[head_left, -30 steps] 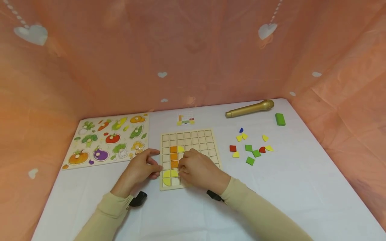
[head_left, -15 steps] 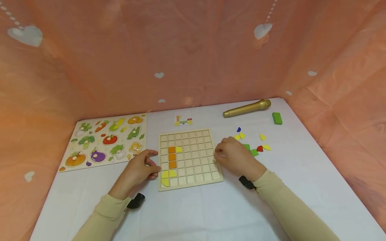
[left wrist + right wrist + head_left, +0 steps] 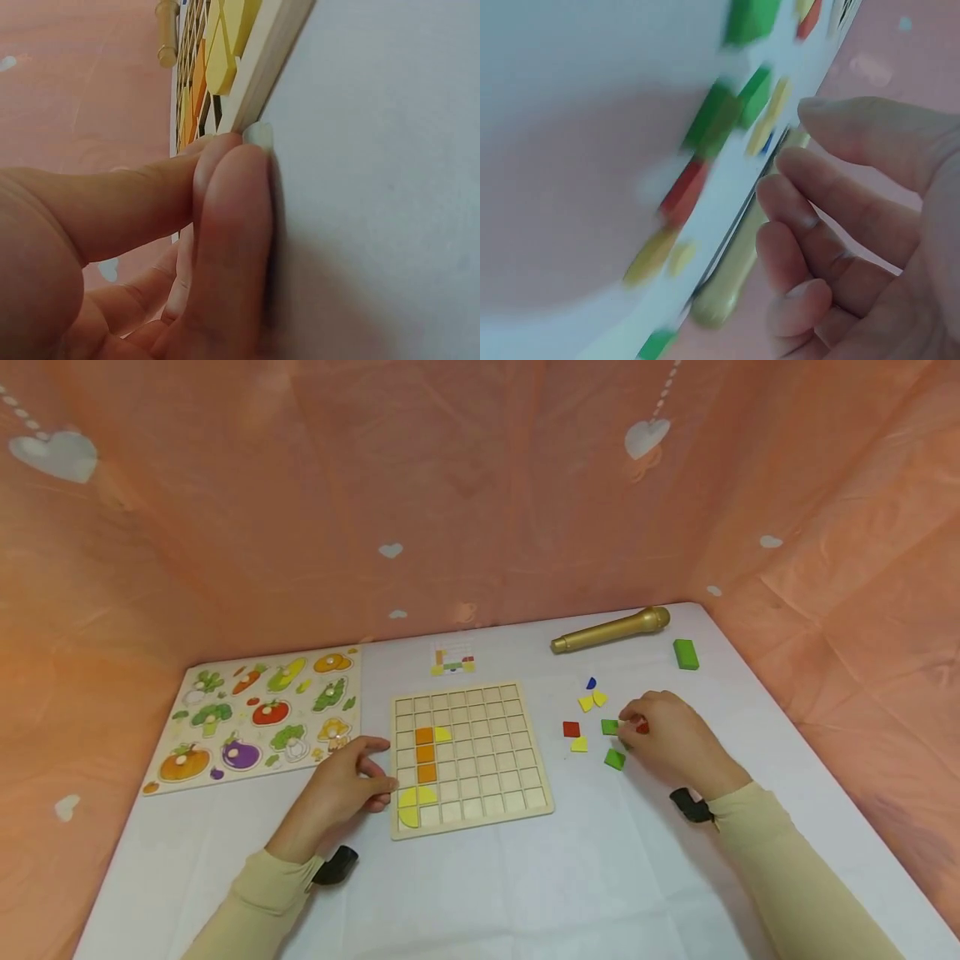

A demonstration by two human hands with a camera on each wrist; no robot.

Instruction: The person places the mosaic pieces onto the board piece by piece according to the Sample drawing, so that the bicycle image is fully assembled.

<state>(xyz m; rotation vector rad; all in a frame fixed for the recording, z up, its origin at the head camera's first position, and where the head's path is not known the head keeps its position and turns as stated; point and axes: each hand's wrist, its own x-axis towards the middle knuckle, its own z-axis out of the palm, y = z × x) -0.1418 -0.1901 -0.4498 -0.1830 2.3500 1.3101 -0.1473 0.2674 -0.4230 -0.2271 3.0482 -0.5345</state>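
A square wooden grid board [image 3: 480, 743] lies on the white table, with several orange squares [image 3: 425, 753] and yellow quarter-rounds [image 3: 408, 816] set in its left cells. At the board's left edge rests my left hand [image 3: 341, 789], its thumb and fingertips touching the rim and its fingers loosely bent. My right hand [image 3: 675, 743] hovers over the loose pieces at the right. In the right wrist view its fingers are relaxed, with a gap between thumb and index and nothing held. Close by lie green squares [image 3: 615, 760], a red quarter-round [image 3: 642, 727] and a red square [image 3: 572, 729].
A picture card [image 3: 452, 658] lies behind the grid board. At the left is a vegetable puzzle board [image 3: 258, 743]. A gold microphone [image 3: 611, 631] and a green block [image 3: 686, 654] sit at the back right. Yellow pieces [image 3: 579, 744] and a blue half-round [image 3: 591, 682] lie loose.
My right hand has moved from the grid board's lower cells rightward to the loose pieces. The left hand has stayed at the board's left edge. The view has shifted slightly.
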